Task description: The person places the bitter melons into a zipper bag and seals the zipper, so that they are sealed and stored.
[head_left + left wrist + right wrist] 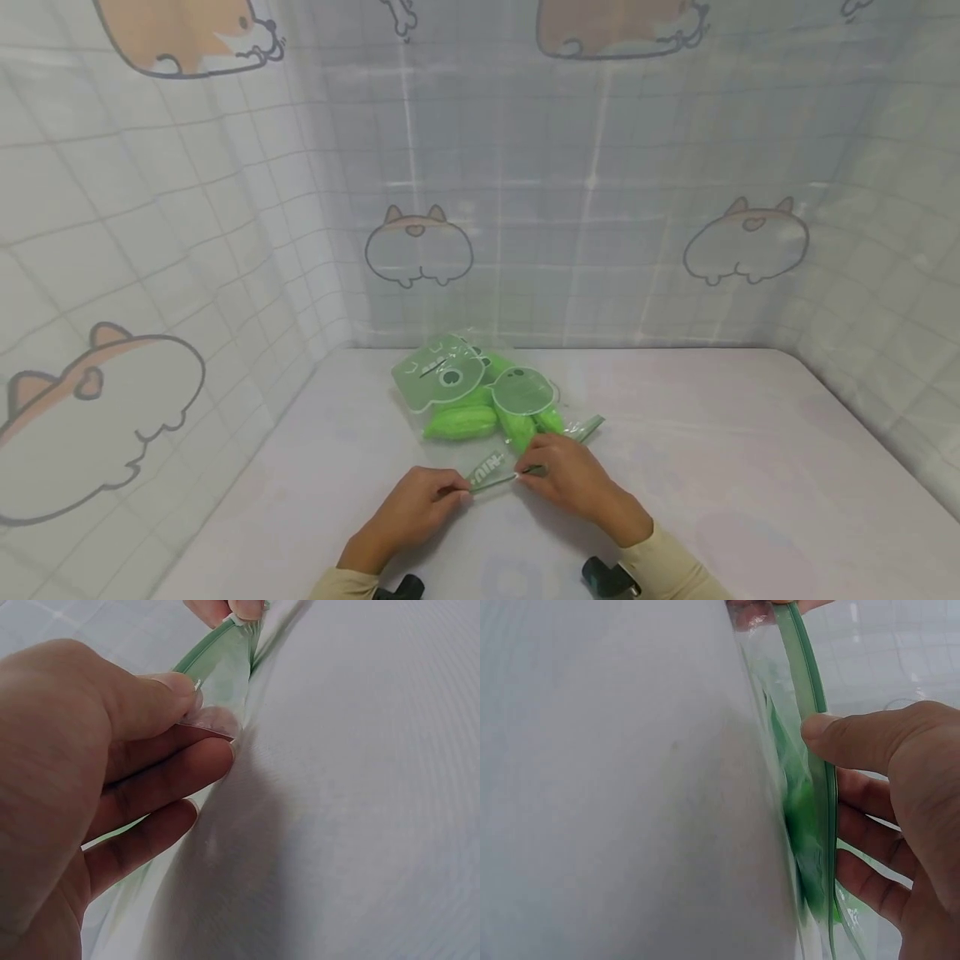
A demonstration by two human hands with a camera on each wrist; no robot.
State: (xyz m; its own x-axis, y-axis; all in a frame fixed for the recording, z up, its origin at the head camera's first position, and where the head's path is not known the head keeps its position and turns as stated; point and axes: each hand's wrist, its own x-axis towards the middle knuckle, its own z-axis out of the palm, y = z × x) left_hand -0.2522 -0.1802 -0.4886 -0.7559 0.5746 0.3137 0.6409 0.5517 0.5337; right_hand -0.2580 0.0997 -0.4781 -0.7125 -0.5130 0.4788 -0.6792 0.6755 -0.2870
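Note:
A clear zip bag (442,371) with green cartoon print lies on the table, its zip edge toward me. Bright green wrapped packets (461,422) show through the plastic. My left hand (416,507) pinches the near left corner of the bag between thumb and forefinger, the other fingers loosely bent below. Further along the same edge, my right hand (568,477) pinches the green zip strip (825,787), thumb on one side and fingers on the other. In the left wrist view a small pale slider (238,619) sits at the right hand's fingertips.
The white table (675,417) reaches back to a hanging curtain (510,167) with a grid and dog print. More of this curtain closes in the left and right sides. Dark wrist devices (609,577) sit under the beige sleeves (671,567).

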